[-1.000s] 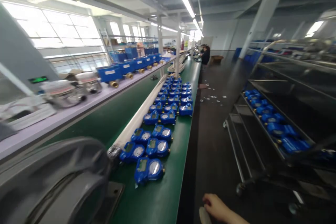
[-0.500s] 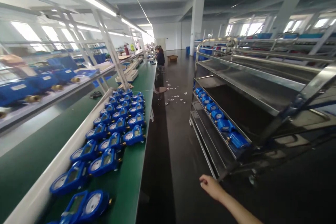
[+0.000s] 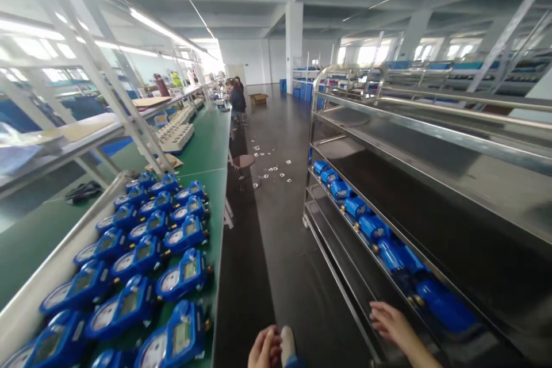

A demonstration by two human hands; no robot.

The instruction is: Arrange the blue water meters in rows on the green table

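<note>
Many blue meters lie on desk, ahead-left of left hand, loosely curled, contents can't tell. Right hand half-spread, nothing seen in it, near rack holding more meters. Step seems between grasps; any pickup would need wider grip.

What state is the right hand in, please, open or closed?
Open: the right hand has its fingers loosely extended and nothing visible in it, beside the metal rack.

L hand curled, R hand outstretched (loose).
</note>
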